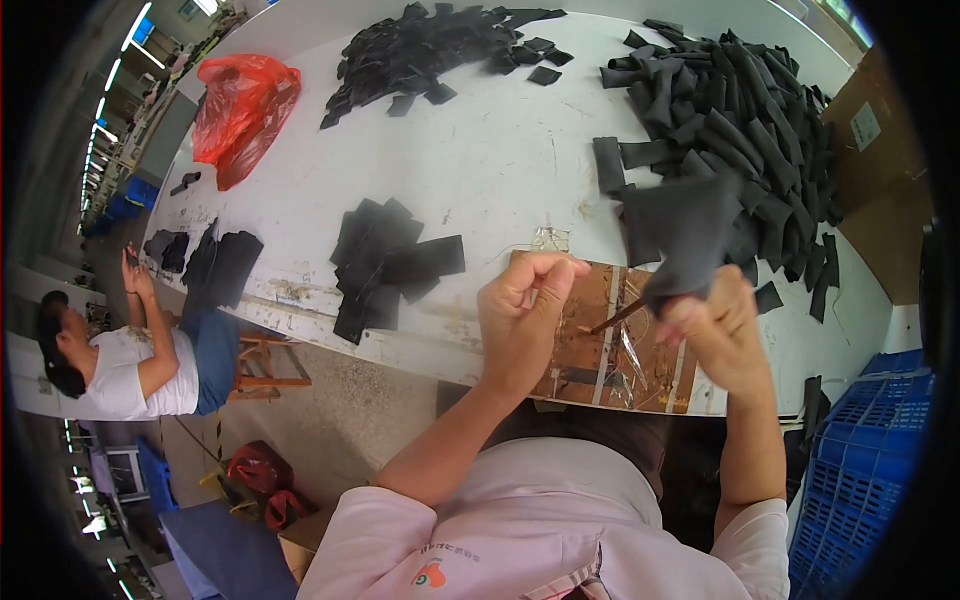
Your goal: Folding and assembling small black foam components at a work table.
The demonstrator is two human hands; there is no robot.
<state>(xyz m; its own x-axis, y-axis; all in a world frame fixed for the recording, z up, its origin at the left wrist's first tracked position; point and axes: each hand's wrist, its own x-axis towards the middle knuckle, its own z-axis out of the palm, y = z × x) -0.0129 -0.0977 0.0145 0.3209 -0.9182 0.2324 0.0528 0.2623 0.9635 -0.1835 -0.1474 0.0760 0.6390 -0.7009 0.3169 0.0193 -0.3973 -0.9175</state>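
Observation:
My right hand [722, 335] grips a dark grey cloth piece [682, 228], which is blurred by motion and stands up above the fingers. A thin brown rod [618, 317] slants up from a brown board [570, 375] toward the lower end of that cloth; whether it enters it is hidden. To the left, my left hand [525, 315] is closed over the board's left edge, thumb against the curled fingers. What it holds, if anything, I cannot make out. Strips of clear tape [628, 350] run across the board, which lies at the table's front edge.
A big heap of dark cloth tubes [740, 125] is at the right, beside a cardboard box [880, 170]. Flat dark pieces lie in a small pile [375, 265] and a far heap [420, 50]. A red plastic bag [245, 110], blue crate [865, 460] and seated person [140, 350] are around.

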